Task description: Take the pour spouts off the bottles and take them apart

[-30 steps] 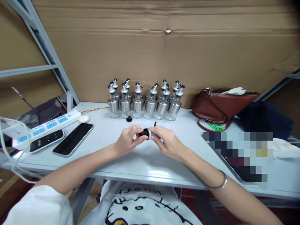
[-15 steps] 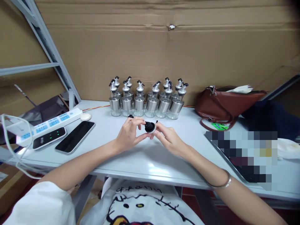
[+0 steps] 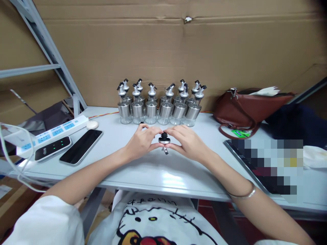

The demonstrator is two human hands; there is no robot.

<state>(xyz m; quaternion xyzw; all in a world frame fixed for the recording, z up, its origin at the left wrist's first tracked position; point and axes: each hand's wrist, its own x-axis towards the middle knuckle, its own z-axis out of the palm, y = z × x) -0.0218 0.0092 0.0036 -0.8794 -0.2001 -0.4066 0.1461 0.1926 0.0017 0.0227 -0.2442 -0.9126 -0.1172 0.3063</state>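
Between my hands, over the front half of the table, is a bottle pourer stopper (image 3: 164, 139) with a black ribbed plug and a silver collar. It is upside down, with the plug up and the spout pointing down. My left hand (image 3: 143, 140) grips it from the left, fingertips at the plug and thumb at the collar. On the other side my right hand (image 3: 187, 141) pinches it in the same way. A small black piece (image 3: 142, 123) shows just behind my left hand; I cannot tell what it is. Several glass-and-steel oil bottles (image 3: 166, 110) with pourers stand in rows behind.
To the left lie a power strip (image 3: 57, 132), a black device with green lights (image 3: 53, 149), a phone (image 3: 81, 147) and a round white object (image 3: 92, 125). A brown handbag (image 3: 255, 105) rests at the back right, with a blurred-out flat item (image 3: 268, 166) before it. Cardboard (image 3: 127, 41) walls the back.
The pourer stopper has turned from tilted to upside down, its spout now below. My right hand has shifted its fingers up to the plug, and both hands now hold it evenly.
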